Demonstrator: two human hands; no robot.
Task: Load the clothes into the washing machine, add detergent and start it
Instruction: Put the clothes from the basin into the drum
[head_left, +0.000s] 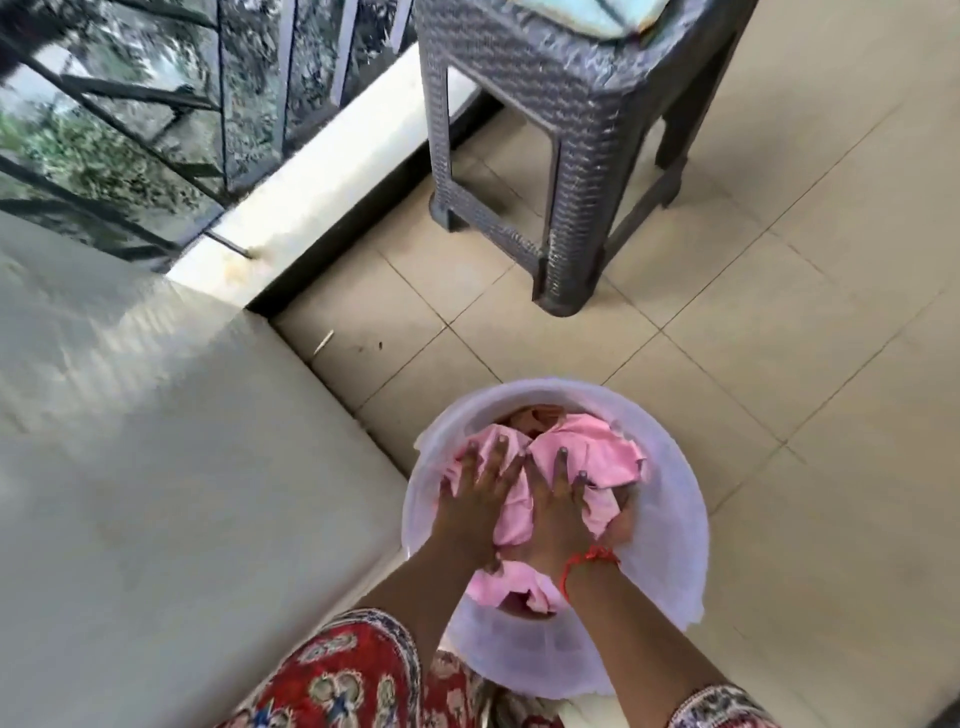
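Tiled floor (779, 364) surrounds tub (675, 519).

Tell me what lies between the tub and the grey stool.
Only bare floor tiles separate the tub from the grey stool, per the head view.

— How many hands are in the frame?
— Two: the left hand (480, 486) and the right hand (563, 501), both at lower centre.
— And tubs?
— One pale tub (675, 499), lower centre.
— Clothes inside it?
— One pink garment (597, 441) shows clearly. Something orange-pink peeks out behind it at the tub's far rim; I cannot tell how many pieces lie under.
— Furniture?
— One dark woven-pattern stool (550, 83) at the upper centre, with three legs showing. One light blue folded item (587, 15) lies on top of it.
— Anything on the wrists?
— One red thread (584, 561), on the right wrist.
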